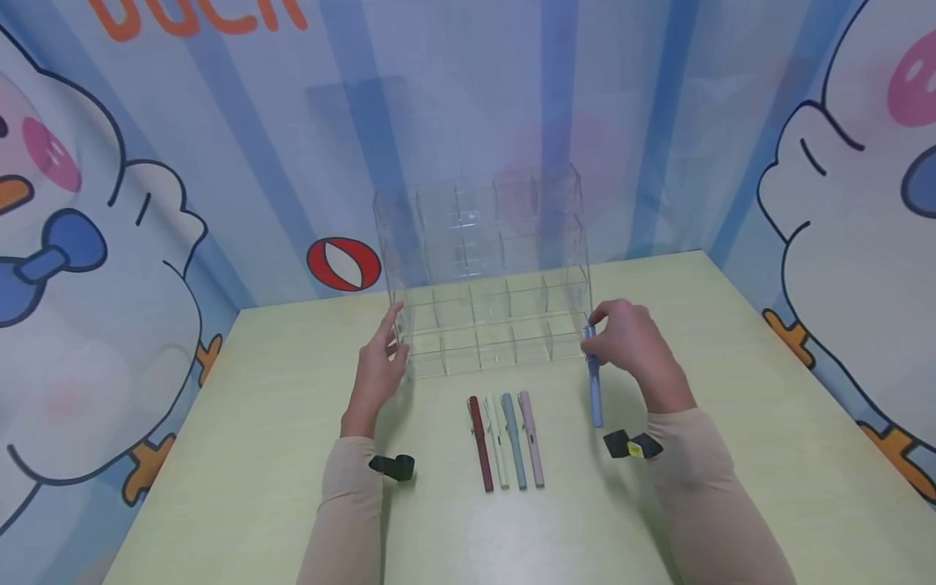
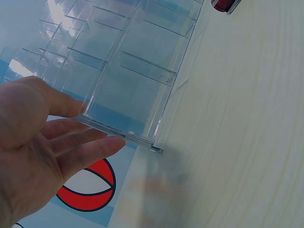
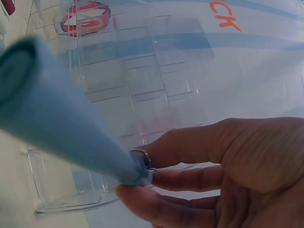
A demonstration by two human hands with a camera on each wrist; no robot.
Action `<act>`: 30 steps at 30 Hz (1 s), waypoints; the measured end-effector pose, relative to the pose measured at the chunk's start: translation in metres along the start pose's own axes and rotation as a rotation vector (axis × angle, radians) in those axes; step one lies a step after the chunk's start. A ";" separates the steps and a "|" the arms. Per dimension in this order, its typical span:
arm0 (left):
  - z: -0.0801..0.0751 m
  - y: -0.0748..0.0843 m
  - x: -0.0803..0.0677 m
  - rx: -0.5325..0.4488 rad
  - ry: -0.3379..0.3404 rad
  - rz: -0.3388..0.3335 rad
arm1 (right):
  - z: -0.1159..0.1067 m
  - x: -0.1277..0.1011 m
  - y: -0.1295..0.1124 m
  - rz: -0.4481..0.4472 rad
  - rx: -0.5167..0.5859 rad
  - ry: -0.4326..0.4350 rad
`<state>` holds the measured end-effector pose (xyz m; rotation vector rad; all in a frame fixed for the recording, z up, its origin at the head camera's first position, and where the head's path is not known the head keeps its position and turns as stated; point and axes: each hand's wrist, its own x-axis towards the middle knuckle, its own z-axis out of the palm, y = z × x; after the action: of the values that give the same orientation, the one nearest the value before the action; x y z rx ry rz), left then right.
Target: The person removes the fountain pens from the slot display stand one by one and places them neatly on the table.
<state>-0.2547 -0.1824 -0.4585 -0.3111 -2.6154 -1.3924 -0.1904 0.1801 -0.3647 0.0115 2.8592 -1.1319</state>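
Big pale green table [image 1: 731,390] fills the view, and standing toward its far edge at twelve o'clock is the clear tiered organizer [image 1: 486,276], every compartment I can see through its walls holding nothing so far. Left hand [image 1: 380,357] is at the organizer's nine o'clock side, fingers straight and relaxed, fingertips laid against the lower front corner of the plastic; the left wrist view shows those fingers [image 2: 90,149] flat along the bottom edge, steadying rather than gripping. Over at three o'clock the right hand [image 1: 629,337] has the blue pen [image 1: 595,382] pinched near its top end between thumb and fingers, barrel hanging down toward the table, just beside the organizer's right front corner; the right wrist view puts the pen's end right at the fingertips [image 3: 137,190] with the compartments close behind it. At six o'clock from the organizer, four pens lie side by side on the table: a dark red pen [image 1: 480,443], a white pen [image 1: 497,443], a grey-blue pen [image 1: 513,443] and a pink pen [image 1: 532,439], none being touched. By my read this is early going: one pen is lifted and near the rack but not yet in a slot, and four remain to pick up.
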 end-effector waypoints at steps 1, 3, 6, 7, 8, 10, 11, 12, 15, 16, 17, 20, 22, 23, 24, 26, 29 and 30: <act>0.000 0.000 0.000 -0.001 0.000 -0.002 | 0.000 0.000 0.000 0.009 -0.001 -0.015; 0.000 0.001 0.000 -0.004 0.003 -0.007 | 0.001 0.001 0.001 0.023 -0.001 -0.045; 0.000 0.001 0.000 -0.002 0.000 -0.009 | 0.002 0.002 0.003 0.031 -0.003 -0.082; 0.000 0.001 0.000 -0.001 0.001 -0.009 | 0.003 0.002 0.003 0.033 -0.005 -0.094; 0.000 0.000 0.000 0.000 0.001 -0.009 | 0.003 0.002 0.004 0.035 -0.006 -0.108; 0.000 -0.001 0.001 0.002 0.000 -0.005 | 0.004 0.003 0.005 0.039 -0.003 -0.133; 0.001 -0.002 0.001 0.002 0.001 -0.004 | 0.005 0.003 0.005 0.043 0.000 -0.145; 0.001 -0.002 0.001 0.001 0.001 -0.002 | 0.006 0.004 0.006 0.044 0.005 -0.159; 0.001 -0.003 0.001 0.001 0.001 0.003 | 0.008 0.005 0.006 0.043 0.015 -0.186; 0.001 -0.004 0.001 0.002 0.001 0.004 | 0.009 0.005 0.007 0.041 0.018 -0.194; 0.001 -0.004 0.001 0.005 0.001 0.006 | 0.010 0.006 0.007 0.037 0.024 -0.201; 0.001 -0.003 0.001 0.009 0.002 0.008 | 0.014 0.008 0.009 0.024 0.029 -0.219; 0.001 -0.003 0.002 0.012 0.004 0.007 | 0.017 0.009 0.011 0.009 0.023 -0.231; 0.001 -0.002 0.001 0.013 0.004 0.006 | 0.018 0.010 0.011 0.004 0.018 -0.240; 0.001 -0.002 0.001 0.013 0.004 0.005 | 0.020 0.011 0.012 -0.001 0.009 -0.248; 0.001 -0.002 0.001 0.014 0.004 0.003 | 0.023 0.012 0.013 -0.009 -0.005 -0.262; 0.000 -0.002 0.001 0.013 0.002 0.002 | 0.029 0.014 0.013 -0.018 -0.022 -0.286; 0.000 -0.002 0.001 0.011 0.002 0.000 | 0.031 0.015 0.014 -0.021 -0.028 -0.291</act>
<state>-0.2559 -0.1834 -0.4605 -0.3082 -2.6201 -1.3770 -0.2027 0.1683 -0.3976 -0.1706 2.6222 -1.0027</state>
